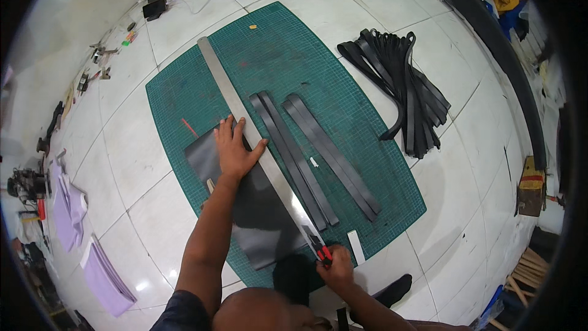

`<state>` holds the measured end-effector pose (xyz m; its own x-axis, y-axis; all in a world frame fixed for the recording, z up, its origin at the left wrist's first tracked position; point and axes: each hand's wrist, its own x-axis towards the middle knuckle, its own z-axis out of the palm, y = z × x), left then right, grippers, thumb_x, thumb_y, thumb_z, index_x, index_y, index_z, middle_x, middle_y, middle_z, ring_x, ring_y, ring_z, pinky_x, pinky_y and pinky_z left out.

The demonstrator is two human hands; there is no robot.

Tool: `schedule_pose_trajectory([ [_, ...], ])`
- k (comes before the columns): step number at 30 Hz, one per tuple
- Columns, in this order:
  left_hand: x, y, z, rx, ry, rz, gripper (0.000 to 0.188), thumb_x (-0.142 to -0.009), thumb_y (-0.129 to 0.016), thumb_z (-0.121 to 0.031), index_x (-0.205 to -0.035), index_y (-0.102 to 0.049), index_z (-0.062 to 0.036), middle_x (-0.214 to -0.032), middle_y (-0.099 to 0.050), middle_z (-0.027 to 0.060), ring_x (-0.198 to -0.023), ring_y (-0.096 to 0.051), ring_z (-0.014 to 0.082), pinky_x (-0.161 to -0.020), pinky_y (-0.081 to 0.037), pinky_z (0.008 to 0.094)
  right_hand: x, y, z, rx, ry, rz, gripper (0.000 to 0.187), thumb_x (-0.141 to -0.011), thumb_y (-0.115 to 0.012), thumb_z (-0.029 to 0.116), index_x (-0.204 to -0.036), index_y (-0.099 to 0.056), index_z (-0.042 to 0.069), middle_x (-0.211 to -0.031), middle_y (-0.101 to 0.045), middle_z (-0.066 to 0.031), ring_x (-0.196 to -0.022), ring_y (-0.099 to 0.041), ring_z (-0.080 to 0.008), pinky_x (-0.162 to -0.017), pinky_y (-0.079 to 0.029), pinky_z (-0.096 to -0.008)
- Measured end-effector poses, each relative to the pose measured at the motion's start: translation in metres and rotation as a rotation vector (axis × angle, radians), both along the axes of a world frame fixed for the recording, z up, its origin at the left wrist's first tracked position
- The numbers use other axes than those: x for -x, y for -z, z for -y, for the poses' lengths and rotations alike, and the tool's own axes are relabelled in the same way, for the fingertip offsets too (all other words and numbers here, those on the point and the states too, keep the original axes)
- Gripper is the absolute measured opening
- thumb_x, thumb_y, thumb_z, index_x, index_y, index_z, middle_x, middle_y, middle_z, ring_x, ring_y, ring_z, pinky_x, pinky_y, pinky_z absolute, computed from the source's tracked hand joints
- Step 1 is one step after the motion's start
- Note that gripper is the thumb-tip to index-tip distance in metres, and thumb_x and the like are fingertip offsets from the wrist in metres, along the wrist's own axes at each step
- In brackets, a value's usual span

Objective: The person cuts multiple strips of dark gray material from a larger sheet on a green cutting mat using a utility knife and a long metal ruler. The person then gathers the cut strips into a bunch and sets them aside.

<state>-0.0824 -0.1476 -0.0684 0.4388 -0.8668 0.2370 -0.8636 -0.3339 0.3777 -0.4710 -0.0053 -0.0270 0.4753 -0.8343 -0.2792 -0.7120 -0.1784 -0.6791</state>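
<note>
My left hand (236, 150) presses down with spread fingers on a long metal ruler (260, 147) and the black leather-like sheet (260, 208) beneath it. Gripped in my right hand (338, 268) is a red and black utility knife (323, 252), held at the ruler's near end by the sheet's edge. Just right of the ruler lie black strips (294, 159), side by side, and further right another pair of black strips (334, 159). All of this rests on a green cutting mat (245, 55).
A bundle of looped black straps (404, 92) lies on the white tiled floor (478, 147) at the right. Folded lilac cloth (107, 279) is at the lower left. Small tools line the left wall. A short white strip (356, 247) sits at the mat's near edge.
</note>
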Motion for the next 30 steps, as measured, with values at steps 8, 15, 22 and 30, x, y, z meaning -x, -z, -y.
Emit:
schedule_pose_trajectory([
  [8,-0.006,0.008,-0.005,0.073,0.030,-0.092,0.081,-0.072,-0.080,-0.037,-0.135,-0.049,0.0025,-0.149,-0.035,0.0288,-0.144,-0.028,0.0485,-0.120,-0.018,0.0603,-0.006,0.000,-0.010,0.179,-0.039,0.093,0.038,-0.071,-0.077,0.009,-0.102,-0.058,-0.003,-0.106,-0.061,-0.0197,-0.096,-0.061,-0.0406,-0.085,-0.051,-0.0476],
  [15,-0.007,0.008,-0.005,0.103,0.031,-0.105,0.081,-0.071,-0.080,-0.034,-0.135,-0.047,0.0040,-0.149,-0.035,0.0292,-0.144,-0.027,0.0482,-0.120,-0.018,0.0595,-0.005,-0.002,-0.010,0.199,-0.042,0.069,0.039,-0.071,-0.078,0.010,-0.101,-0.058,-0.002,-0.108,-0.061,-0.0208,-0.098,-0.062,-0.0405,-0.085,-0.052,-0.0475],
  [22,-0.012,0.008,-0.010,0.098,0.070,-0.135,0.084,-0.075,-0.081,-0.037,-0.138,-0.044,0.0035,-0.152,-0.035,0.0300,-0.146,-0.026,0.0479,-0.120,-0.016,0.0597,0.001,0.008,-0.015,0.179,-0.048,0.128,0.042,-0.076,-0.080,0.015,-0.108,-0.058,-0.001,-0.105,-0.062,-0.0186,-0.097,-0.061,-0.0400,-0.083,-0.051,-0.0482],
  [30,-0.010,0.008,-0.006,0.092,0.075,-0.151,0.080,-0.078,-0.079,-0.036,-0.138,-0.045,0.0055,-0.153,-0.033,0.0314,-0.146,-0.026,0.0490,-0.119,-0.015,0.0618,0.004,0.004,-0.014,0.114,-0.041,0.105,0.043,-0.078,-0.081,0.013,-0.112,-0.058,0.001,-0.108,-0.064,-0.0196,-0.097,-0.062,-0.0402,-0.084,-0.051,-0.0476],
])
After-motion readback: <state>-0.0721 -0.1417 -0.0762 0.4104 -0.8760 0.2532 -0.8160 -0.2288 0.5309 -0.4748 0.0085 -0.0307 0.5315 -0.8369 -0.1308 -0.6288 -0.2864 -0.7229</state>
